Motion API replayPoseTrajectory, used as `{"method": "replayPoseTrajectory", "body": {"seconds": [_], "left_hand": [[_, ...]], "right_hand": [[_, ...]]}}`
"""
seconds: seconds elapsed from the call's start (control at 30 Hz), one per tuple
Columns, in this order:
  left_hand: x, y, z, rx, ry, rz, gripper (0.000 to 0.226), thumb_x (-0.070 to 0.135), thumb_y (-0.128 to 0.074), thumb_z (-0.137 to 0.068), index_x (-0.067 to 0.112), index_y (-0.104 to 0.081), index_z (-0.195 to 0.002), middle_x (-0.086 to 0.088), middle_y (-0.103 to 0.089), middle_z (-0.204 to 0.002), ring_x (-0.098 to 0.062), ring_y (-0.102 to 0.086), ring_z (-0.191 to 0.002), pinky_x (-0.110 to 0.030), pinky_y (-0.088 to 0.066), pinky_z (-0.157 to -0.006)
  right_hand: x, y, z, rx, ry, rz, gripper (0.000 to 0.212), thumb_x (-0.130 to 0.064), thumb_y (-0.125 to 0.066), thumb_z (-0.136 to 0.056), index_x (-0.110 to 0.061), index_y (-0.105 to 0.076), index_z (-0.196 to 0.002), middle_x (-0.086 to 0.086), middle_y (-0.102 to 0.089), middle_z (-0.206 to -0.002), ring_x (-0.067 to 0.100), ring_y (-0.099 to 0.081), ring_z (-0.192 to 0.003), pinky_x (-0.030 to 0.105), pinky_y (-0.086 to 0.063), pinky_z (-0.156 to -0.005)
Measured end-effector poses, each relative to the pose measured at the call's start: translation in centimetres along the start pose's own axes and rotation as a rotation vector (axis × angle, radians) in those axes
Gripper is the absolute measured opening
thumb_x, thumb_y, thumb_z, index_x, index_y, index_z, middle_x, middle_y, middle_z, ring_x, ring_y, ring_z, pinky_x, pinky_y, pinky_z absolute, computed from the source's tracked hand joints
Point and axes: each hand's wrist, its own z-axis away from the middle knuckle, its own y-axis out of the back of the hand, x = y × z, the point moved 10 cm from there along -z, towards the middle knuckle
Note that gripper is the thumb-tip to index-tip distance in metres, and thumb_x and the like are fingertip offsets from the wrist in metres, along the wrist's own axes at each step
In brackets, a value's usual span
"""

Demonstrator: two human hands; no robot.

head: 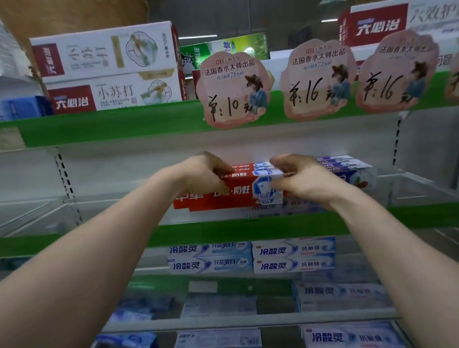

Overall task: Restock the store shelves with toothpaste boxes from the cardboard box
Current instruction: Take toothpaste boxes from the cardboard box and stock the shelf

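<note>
A stack of red and white toothpaste boxes (242, 192) lies on the middle shelf (229, 229), long side facing me. My left hand (204, 174) grips the left part of the top box from above. My right hand (301, 178) grips the right end of the same stack, fingers curled over the white end. Just right of my right hand lies another stack of white and blue toothpaste boxes (353, 169). The cardboard box is out of view.
The upper shelf holds large white and red cartons (109, 70) and pink price tags (233, 89) hang from its green edge. Below, blue and white toothpaste boxes (252, 258) fill lower shelves. A slotted upright (66, 183) stands at left.
</note>
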Motion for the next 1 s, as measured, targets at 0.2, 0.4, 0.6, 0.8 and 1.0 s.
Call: {"method": "replayPoseTrajectory", "body": {"seconds": [0.2,0.4,0.6,0.8,1.0], "left_hand": [[-2.4,-2.4,-0.5,0.007,-0.001,-0.065,0.05,0.022,-0.064,-0.089,0.031,-0.049,-0.136,0.001,-0.053,-0.128,-0.013,-0.049,-0.096,-0.023,-0.039,-0.082],[-6.0,-0.7,0.0,0.061,0.089,0.032,0.071,0.018,-0.073,-0.08,0.026,-0.038,-0.141,-0.002,-0.057,-0.123,-0.018,-0.061,-0.1,-0.027,-0.051,-0.081],[-8.8,-1.1,1.1,0.092,0.257,0.179,0.087,0.01,-0.072,-0.081,0.016,-0.02,-0.15,-0.009,-0.045,-0.141,-0.024,-0.048,-0.122,-0.034,-0.039,-0.097],[-8.1,-1.6,0.7,0.131,0.237,0.27,0.06,0.01,-0.072,-0.081,0.011,-0.045,-0.135,-0.008,-0.06,-0.122,-0.021,-0.057,-0.102,-0.031,-0.044,-0.088],[-8.6,-2.0,-0.2,0.157,0.255,0.204,0.038,0.017,-0.071,-0.082,0.012,-0.057,-0.117,-0.005,-0.066,-0.105,-0.02,-0.063,-0.092,-0.032,-0.051,-0.083]], "right_hand": [[1.3,-2.4,0.2,-0.064,-0.032,0.208,0.046,-0.018,-0.065,-0.09,-0.023,-0.052,-0.133,0.002,-0.05,-0.138,0.012,-0.065,-0.081,0.021,-0.051,-0.06],[1.5,-2.2,0.3,-0.019,-0.063,0.277,0.045,-0.015,-0.064,-0.09,-0.023,-0.051,-0.133,0.002,-0.053,-0.134,0.008,-0.055,-0.094,0.018,-0.045,-0.076],[1.8,-3.1,0.5,-0.01,-0.125,0.296,0.052,-0.017,-0.072,-0.083,-0.025,-0.048,-0.129,-0.001,-0.057,-0.122,0.014,-0.058,-0.095,0.028,-0.049,-0.078],[2.1,-1.7,0.6,0.08,-0.137,0.381,0.051,-0.016,-0.072,-0.084,-0.024,-0.048,-0.128,0.001,-0.052,-0.129,0.018,-0.057,-0.103,0.03,-0.049,-0.083],[2.0,-1.8,0.1,0.105,-0.111,0.454,0.054,-0.011,-0.071,-0.084,-0.023,-0.046,-0.13,0.002,-0.049,-0.132,0.019,-0.055,-0.106,0.031,-0.047,-0.087]]}}
